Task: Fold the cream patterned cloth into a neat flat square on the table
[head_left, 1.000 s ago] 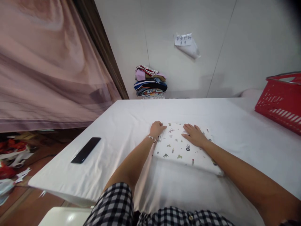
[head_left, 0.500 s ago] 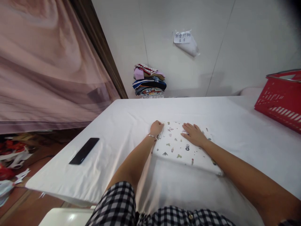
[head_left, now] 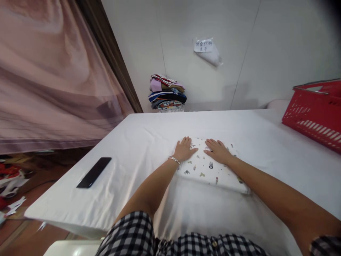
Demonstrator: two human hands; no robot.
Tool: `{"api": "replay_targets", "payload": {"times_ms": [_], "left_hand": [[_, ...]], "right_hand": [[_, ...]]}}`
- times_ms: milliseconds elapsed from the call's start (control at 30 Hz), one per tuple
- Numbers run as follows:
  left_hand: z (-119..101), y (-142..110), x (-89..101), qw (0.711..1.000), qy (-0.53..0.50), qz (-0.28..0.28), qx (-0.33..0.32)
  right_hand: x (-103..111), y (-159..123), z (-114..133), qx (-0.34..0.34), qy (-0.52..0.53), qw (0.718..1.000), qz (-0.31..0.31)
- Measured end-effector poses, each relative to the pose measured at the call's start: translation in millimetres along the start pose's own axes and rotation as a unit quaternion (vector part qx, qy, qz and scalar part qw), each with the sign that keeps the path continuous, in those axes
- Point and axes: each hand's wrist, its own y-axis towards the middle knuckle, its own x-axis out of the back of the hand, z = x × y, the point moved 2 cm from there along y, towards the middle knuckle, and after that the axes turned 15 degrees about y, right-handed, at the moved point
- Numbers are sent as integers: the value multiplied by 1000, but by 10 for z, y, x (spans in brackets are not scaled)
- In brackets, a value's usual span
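A folded white cloth [head_left: 205,170] printed with small green, grey and red figures lies on the white-covered table in front of me. My left hand [head_left: 184,149] rests flat on its left part, fingers stretched out and thumb apart. On the upper middle of the cloth, my right hand [head_left: 217,151] also lies flat with its fingers spread. Neither hand grips anything. The right forearm hides part of the cloth's right side.
A black phone [head_left: 94,172] lies at the table's left. A red plastic basket [head_left: 314,117] stands at the right edge. Several folded fabrics [head_left: 167,93] are stacked by the wall beyond the table [head_left: 138,142]. A pink curtain [head_left: 53,78] hangs at the left.
My left hand was closed at the cloth's left edge; now it is laid flat on top, fingers open. The right hand stays in nearly the same place. The view has shifted slightly.
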Motion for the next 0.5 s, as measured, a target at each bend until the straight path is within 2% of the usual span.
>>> {"api": "replay_targets", "payload": {"times_ms": [100, 167, 267, 333, 500], "left_hand": [[13, 2, 3, 1000, 5, -2, 0], [13, 0, 6, 1000, 4, 4, -2], [16, 5, -3, 1000, 1, 10, -2], [15, 12, -9, 1000, 0, 10, -5], [-1, 15, 7, 1000, 11, 24, -5]], "right_hand": [[70, -8, 49, -12, 1, 1000, 15], [133, -52, 42, -25, -15, 1000, 0], [207, -169, -77, -81, -43, 995, -29], [225, -246, -191, -120, -36, 992, -27], [250, -290, -315, -144, -14, 989, -10]]}}
